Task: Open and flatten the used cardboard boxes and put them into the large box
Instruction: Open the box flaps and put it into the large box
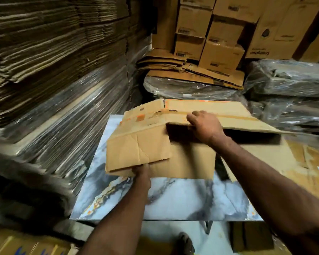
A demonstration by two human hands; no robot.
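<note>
Brown corrugated cardboard is what you are working: a used box [160,144] half collapsed on the marbled counter [182,199], its near flaps hanging toward you and its top panel lifted so a dark hollow shows beneath. Your right hand [204,126] curls over the front edge of that top panel, grip closed on the board. Your left hand [141,171] reaches under the near left flap; its fingers are hidden by the cardboard, so I cannot tell how that grip is set.

Judging by the creases and worn tape, the board will be light and fairly limp, bending along its old folds but tearing if you drag it by a corner. Take hold along a panel edge near a fold, not at a flap tip, and press the seams flat against the counter.

More flattened cardboard [293,162] lies just to the right. Wrapped bundles of sheets [63,116] stand at your left, and stacked cartons [219,43] rise behind. Which of these is the large box I cannot say.
</note>
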